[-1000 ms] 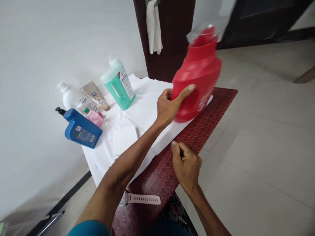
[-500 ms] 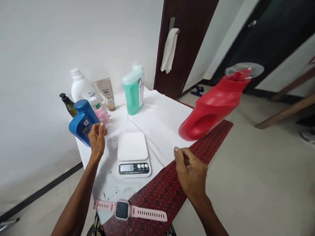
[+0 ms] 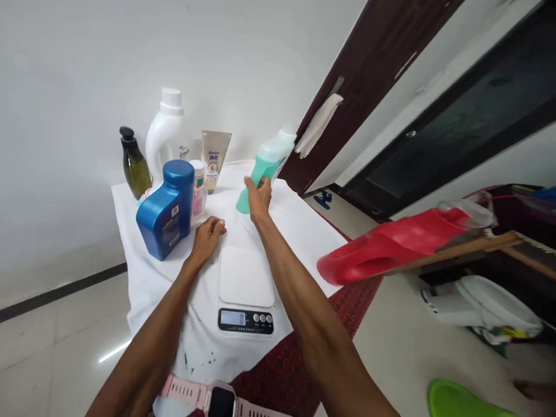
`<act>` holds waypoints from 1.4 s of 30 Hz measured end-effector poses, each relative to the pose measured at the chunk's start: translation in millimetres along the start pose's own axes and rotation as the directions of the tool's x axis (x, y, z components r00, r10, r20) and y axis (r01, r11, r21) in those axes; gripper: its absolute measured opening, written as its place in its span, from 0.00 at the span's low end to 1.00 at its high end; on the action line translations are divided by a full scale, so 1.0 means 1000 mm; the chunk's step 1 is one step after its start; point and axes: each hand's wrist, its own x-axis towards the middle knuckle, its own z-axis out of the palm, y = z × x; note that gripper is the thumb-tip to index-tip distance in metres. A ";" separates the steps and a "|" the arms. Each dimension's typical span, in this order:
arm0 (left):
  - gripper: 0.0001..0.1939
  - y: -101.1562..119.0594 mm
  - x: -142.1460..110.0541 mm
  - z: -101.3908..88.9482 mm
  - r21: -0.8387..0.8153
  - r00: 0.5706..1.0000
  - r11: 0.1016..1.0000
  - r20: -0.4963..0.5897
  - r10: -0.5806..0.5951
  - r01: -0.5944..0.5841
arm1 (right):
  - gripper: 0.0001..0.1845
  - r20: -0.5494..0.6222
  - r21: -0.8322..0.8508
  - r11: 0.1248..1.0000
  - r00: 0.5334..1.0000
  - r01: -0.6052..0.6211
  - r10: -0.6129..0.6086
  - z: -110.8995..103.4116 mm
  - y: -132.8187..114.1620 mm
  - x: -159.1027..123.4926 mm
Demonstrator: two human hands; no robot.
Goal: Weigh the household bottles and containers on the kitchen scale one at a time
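Note:
My right hand (image 3: 259, 200) is wrapped round the narrow handle part of a bottle of green liquid (image 3: 266, 159) at the back of the table. The bottle leans to the right in the view; whether its base is lifted off the cloth, I cannot tell. Loosely curled, with nothing visible in it, my left hand (image 3: 209, 236) rests near the blue bottle (image 3: 167, 214). Between my forearms lies a white kitchen scale (image 3: 246, 278), its display reading 0 and its plate bare.
Behind the blue bottle stand a dark green pump bottle (image 3: 135, 168), a white jug (image 3: 163, 130), a small pink bottle (image 3: 198, 191) and a beige tube (image 3: 215, 153). A red bottle (image 3: 382, 246) is at the right edge. A pink watch (image 3: 221, 399) lies in front.
My right hand has reached forward and left from the table's front right and closed round the green bottle. My left hand has moved right, away from the blue bottle. The view has tilted.

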 end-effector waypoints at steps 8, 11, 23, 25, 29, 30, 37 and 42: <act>0.17 0.005 -0.004 0.003 0.292 1.000 0.956 0.029 -0.003 -0.005 | 0.22 0.054 0.285 0.958 0.998 -0.030 0.015 -0.017 -0.002 0.016; 0.16 0.007 -0.007 0.004 0.365 0.998 0.931 0.056 -0.021 -0.001 | 0.26 -0.015 0.331 0.943 1.000 0.015 -0.010 -0.042 0.004 0.005; 0.22 0.015 -0.008 0.003 0.704 0.984 0.709 0.150 -0.093 -0.040 | 0.32 -0.365 0.141 0.981 0.928 0.136 -0.077 -0.109 -0.001 -0.050; 0.22 0.018 -0.009 0.003 0.714 0.982 0.698 0.160 -0.098 -0.046 | 0.30 -0.380 0.155 0.975 0.921 0.158 -0.089 -0.119 -0.013 -0.065; 0.23 0.020 -0.010 0.004 0.733 0.979 0.678 0.172 -0.111 -0.052 | 0.30 -0.372 0.134 0.950 0.903 0.283 -0.216 -0.152 -0.046 -0.098; 0.23 0.020 -0.010 0.003 0.736 0.979 0.675 0.172 -0.109 -0.054 | 0.29 -0.360 0.120 0.941 0.898 0.316 -0.255 -0.162 -0.055 -0.106; 0.23 0.012 -0.011 0.001 0.705 0.992 0.707 0.123 -0.040 -0.059 | 0.37 -0.167 0.191 0.945 0.958 0.265 -0.235 -0.200 -0.100 -0.155; 0.23 0.008 -0.012 -0.001 0.692 0.995 0.719 0.102 -0.005 -0.068 | 0.37 -0.049 0.299 0.925 0.972 0.235 -0.231 -0.186 -0.104 -0.173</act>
